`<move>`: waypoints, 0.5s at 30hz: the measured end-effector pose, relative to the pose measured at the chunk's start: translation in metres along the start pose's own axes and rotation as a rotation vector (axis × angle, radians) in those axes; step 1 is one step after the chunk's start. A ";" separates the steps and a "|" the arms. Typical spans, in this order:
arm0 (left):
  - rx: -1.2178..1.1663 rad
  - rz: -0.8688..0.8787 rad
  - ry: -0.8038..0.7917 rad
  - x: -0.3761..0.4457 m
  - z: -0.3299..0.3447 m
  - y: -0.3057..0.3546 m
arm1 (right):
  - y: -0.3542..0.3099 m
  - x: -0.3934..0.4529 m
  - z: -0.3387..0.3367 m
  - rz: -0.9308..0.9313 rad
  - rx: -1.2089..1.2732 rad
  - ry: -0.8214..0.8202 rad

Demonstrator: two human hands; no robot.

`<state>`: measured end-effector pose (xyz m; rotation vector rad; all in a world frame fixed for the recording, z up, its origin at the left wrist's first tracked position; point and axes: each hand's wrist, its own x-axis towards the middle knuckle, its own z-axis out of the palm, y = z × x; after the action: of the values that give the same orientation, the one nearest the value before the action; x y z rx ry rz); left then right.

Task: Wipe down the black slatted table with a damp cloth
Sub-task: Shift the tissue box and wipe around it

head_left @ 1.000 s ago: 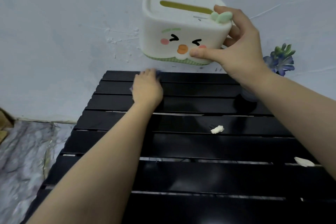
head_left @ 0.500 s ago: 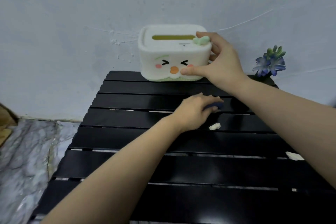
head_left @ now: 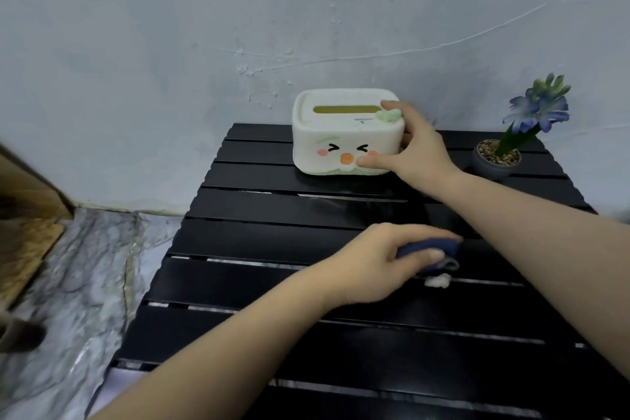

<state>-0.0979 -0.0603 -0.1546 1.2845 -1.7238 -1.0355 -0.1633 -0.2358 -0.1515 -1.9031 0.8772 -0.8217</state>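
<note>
Left hand [head_left: 381,262] was clenched over a bunched dark blue cloth [head_left: 430,251], pressed flat on the black slatted table [head_left: 259,239] around mid-depth, right of centre. Right hand [head_left: 414,150] was grasping the white tissue box [head_left: 344,133] at its right end, thumb on the front face, fingers over the top corner; the box sat on the far slats near the wall. A small white crumb of debris [head_left: 437,281] lay just beside the cloth's near edge, right on a slat gap. Main risk as I read it: a sideways stroke would shove that scrap into the gap between slats rather than collect it, so it ends up on the floor or wedged. Second risk: the right forearm crossed over the wiping lane, so a longer stroke to the right would run the left hand into it and cut coverage short. Third: the potted blue flower [head_left: 499,157] stood at the far right corner, near the right wrist; pulling that arm back carelessly could knock the pot, and its gravel would scatter across the table. The box also looked light and was held one-handed at one end, so it could skid if bumped. Couldn't tell how damp the cloth was; too wet and it'd streak the glossy black.
</note>
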 end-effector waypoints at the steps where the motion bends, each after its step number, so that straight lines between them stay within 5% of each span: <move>1: -0.062 -0.035 0.058 -0.003 -0.011 0.002 | 0.001 0.000 -0.002 0.005 -0.030 -0.027; 5: 0.113 -0.133 0.415 -0.026 -0.072 -0.013 | -0.003 -0.008 -0.015 0.033 -0.108 -0.115; 9: 0.493 -0.414 0.784 -0.066 -0.124 -0.043 | -0.021 -0.057 -0.036 0.142 -0.203 -0.092; 15: 0.762 -0.509 0.730 -0.087 -0.121 -0.072 | -0.046 -0.183 -0.064 0.295 -0.737 -0.468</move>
<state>0.0574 -0.0088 -0.1792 2.2991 -1.2373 -0.0294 -0.3016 -0.0953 -0.1209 -2.3552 1.2138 0.1737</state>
